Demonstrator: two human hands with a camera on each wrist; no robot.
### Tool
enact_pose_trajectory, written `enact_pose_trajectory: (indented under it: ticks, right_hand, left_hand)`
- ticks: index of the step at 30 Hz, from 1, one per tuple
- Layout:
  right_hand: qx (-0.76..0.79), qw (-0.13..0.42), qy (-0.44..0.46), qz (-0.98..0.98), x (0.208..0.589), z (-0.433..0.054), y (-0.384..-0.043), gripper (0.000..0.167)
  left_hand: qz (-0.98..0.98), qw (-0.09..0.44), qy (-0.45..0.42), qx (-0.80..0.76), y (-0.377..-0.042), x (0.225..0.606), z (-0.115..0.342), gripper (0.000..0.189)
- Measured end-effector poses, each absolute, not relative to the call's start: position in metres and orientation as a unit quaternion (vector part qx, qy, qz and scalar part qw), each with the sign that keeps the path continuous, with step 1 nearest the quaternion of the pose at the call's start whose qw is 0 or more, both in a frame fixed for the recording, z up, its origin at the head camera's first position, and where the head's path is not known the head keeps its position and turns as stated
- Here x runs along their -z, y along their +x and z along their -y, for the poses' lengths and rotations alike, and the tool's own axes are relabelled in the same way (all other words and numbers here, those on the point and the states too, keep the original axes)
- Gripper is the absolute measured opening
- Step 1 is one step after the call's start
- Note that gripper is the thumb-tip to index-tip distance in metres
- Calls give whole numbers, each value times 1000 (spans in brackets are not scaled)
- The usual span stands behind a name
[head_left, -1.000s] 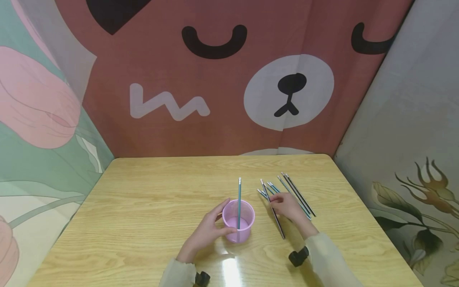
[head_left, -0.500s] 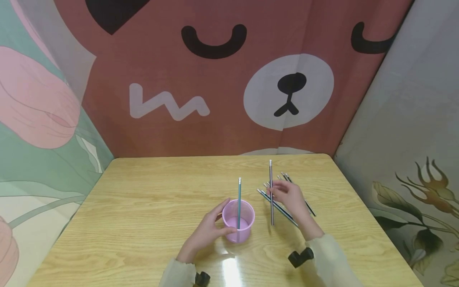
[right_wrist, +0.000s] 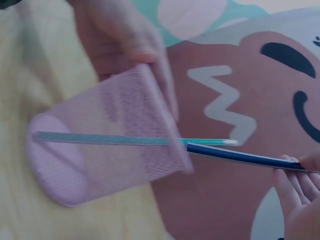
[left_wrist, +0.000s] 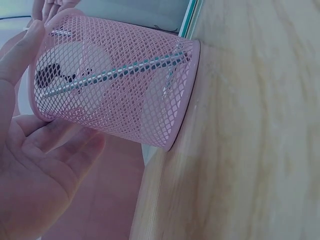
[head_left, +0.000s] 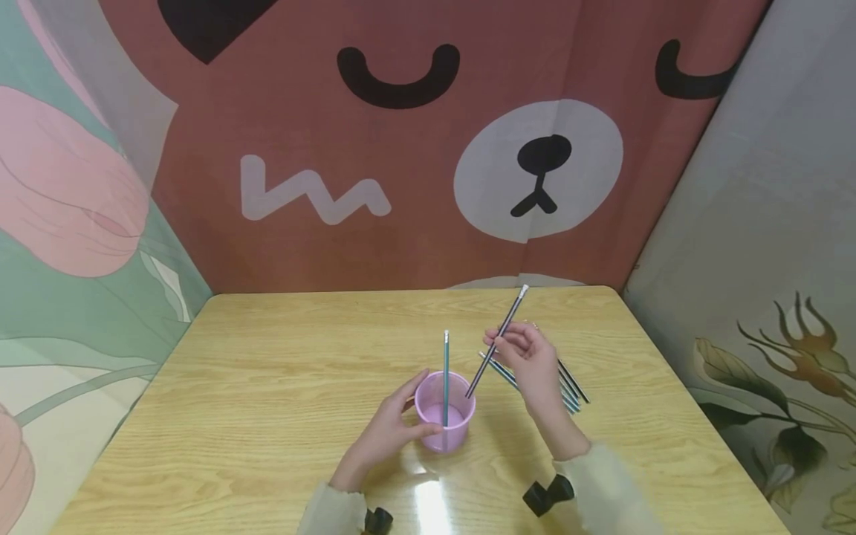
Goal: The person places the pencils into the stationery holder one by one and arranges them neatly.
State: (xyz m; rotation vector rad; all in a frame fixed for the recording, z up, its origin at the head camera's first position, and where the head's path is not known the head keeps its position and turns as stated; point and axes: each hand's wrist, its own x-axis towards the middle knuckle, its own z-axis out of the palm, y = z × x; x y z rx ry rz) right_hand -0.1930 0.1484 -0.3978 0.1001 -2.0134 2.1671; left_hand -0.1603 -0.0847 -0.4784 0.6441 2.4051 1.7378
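Note:
A pink mesh pencil cup [head_left: 460, 440] stands upright on the table. My left hand [head_left: 383, 437] holds it at the left side, thumb on the near rim and fingers round the far side. Inside leans one teal pencil [head_left: 446, 368], its white eraser end up, also visible through the mesh in the left wrist view. My right hand [head_left: 533, 365] pinches a dark pencil [head_left: 511, 315] by its middle, tilted with the eraser up and right. The lower end of this dark pencil [right_wrist: 225, 153] is right at the cup's rim in the right wrist view.
Several teal and dark pencils [head_left: 500, 371] lie on the wooden table [head_left: 281, 371] right of the cup, partly hidden behind my right hand. Behind the table's far edge hangs a curtain [head_left: 401, 260] with a bear print.
My right hand has lifted the dark pencil from the loose pencils, tilted it and brought its lower end left to the cup's rim. My left hand and the cup have stayed put.

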Motion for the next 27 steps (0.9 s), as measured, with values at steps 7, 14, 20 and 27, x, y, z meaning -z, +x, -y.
enact_pose_trajectory:
  ticks: [7, 14, 20, 27]
  right_hand:
    - [-656, 105, 45, 746, 423, -131, -190, 23]
    - [-583, 127, 55, 801, 442, -116, -187, 24]
    - [-555, 119, 62, 821, 449, -111, -187, 25]
    - [-523, 101, 54, 844, 452, -108, -185, 24]
  left_hand:
    - [-795, 52, 212, -566, -158, 477, 83, 92]
    - [-793, 51, 208, -571, -158, 477, 83, 92]
    - [-791, 51, 207, -573, -159, 478, 83, 92]
    - [-792, 52, 208, -572, -159, 478, 84, 93]
